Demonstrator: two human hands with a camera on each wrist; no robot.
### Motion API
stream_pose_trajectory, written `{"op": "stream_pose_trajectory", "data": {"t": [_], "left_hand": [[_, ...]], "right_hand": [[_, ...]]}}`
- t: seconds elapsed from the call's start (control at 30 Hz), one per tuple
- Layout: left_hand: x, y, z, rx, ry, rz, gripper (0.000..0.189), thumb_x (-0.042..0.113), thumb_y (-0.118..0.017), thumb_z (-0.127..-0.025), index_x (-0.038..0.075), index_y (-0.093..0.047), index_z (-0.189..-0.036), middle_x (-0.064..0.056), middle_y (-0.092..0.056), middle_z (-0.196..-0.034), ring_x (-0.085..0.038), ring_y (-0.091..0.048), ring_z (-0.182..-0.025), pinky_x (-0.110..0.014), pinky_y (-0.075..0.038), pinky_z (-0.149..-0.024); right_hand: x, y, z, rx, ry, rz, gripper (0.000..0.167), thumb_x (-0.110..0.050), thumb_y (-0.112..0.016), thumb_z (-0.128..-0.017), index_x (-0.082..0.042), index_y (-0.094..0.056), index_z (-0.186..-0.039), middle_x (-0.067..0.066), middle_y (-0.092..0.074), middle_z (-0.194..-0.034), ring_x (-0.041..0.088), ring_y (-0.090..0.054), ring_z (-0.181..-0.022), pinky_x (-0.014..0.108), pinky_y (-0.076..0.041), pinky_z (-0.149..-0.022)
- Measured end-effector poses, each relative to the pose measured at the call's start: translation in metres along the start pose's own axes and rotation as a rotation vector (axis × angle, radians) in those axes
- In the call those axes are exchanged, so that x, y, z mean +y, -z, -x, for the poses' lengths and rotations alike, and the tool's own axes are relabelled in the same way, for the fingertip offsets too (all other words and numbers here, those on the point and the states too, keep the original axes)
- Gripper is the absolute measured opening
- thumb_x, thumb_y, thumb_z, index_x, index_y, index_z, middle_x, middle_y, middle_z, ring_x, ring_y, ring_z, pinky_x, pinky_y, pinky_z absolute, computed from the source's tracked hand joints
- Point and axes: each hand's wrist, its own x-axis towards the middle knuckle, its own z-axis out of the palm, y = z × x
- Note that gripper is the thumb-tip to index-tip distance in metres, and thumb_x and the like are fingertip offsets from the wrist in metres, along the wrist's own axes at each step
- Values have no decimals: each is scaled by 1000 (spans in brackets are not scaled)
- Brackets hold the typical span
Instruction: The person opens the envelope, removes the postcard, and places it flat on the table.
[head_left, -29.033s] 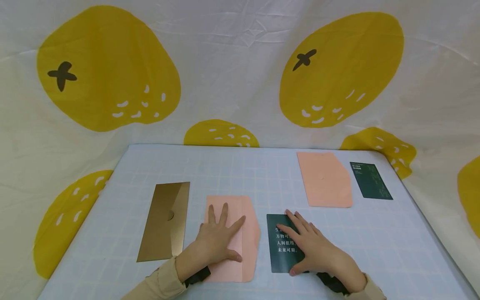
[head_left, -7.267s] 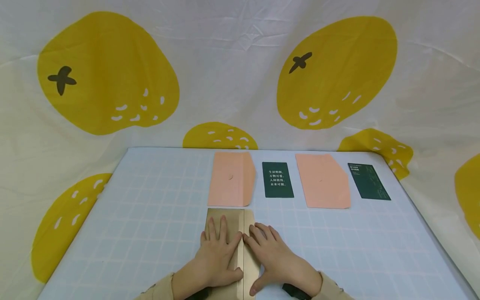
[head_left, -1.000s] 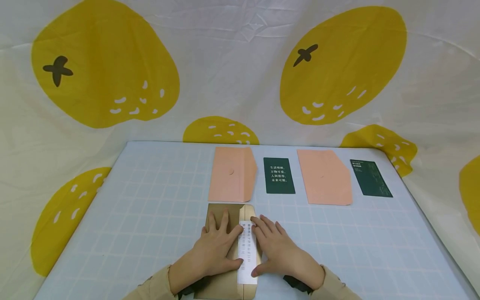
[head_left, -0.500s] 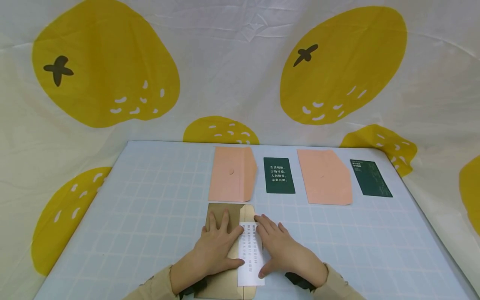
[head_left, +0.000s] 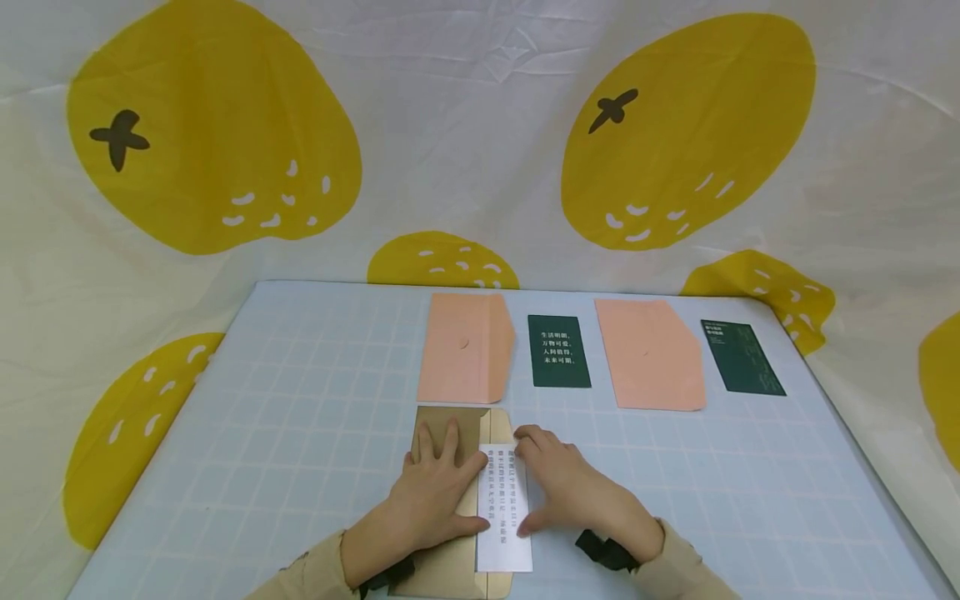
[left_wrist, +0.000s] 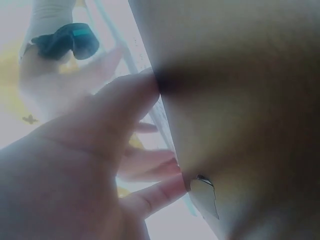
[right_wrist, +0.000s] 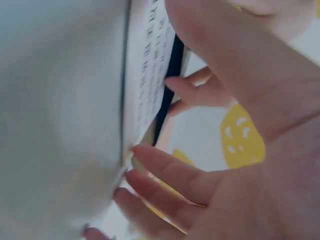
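A gold envelope (head_left: pixel 442 571) lies at the near middle of the table, its flap folded out to the right. My left hand (head_left: pixel 431 492) rests on it with fingers spread, thumb and index tip along the opening. From that opening a white card (head_left: pixel 501 546) with printed characters sticks out over the flap. Beside the card's right side is my right hand (head_left: pixel 566 492); fingertips and thumb touch its edge, with the fingers bent loosely. The right wrist view shows the thumb near the printed face. In the left wrist view the envelope (left_wrist: pixel 250 115) fills the right half, close and dim.
Along the far side of the table (head_left: pixel 322 358) lie a pink envelope (head_left: pixel 453 367), a green card (head_left: pixel 558 375), a second pink envelope (head_left: pixel 652 375) and another green card (head_left: pixel 742 362). Behind hangs a white cloth (head_left: pixel 465 125) with yellow fruit prints.
Seven seconds ago the gold envelope showed no white card. Over the last second the card has slid rightward out of it, with my right hand shifting right. My left hand has stayed in place.
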Motion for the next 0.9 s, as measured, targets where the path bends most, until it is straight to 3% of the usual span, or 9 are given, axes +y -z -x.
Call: {"op": "stream_pose_trajectory", "data": {"t": [0.17,0.37,0.63,0.9], "left_hand": [[0,-1,0,7,-3,-23,79,71,-69,-76,24,-49,-137,-35,-34,-148,-71,-33,-123,-68,-50,-76],[0,-2,0,20,-8,-24,78,70,-70,-76,24,-49,-135,-35,-35,-147,-71,-33,-122,-68,-50,-75],[0,-1,0,7,-8,-21,81,72,-69,-75,23,-49,-138,-34,-34,-148,-71,-33,-123,-68,-50,-76],[1,0,0,1,-4,-15,82,72,-69,-75,24,-48,-138,-34,-33,-149,-71,-32,-124,-69,-49,-77]], "right_hand": [[9,2,-7,105,-34,-156,62,-30,-91,-69,-3,-61,-117,5,-51,-119,22,-46,-108,44,-45,-90],[14,1,-13,120,-116,-305,50,-27,-88,-73,-5,-63,-110,1,-52,-98,17,-49,-88,30,-46,-74],[16,-6,-18,165,-194,-374,42,-22,-88,-74,-8,-58,-100,0,-52,-90,15,-48,-80,28,-44,-69],[21,-8,-20,198,-197,-594,30,-6,-84,-75,-5,-60,-92,-1,-55,-68,12,-51,-59,23,-42,-51]]}}
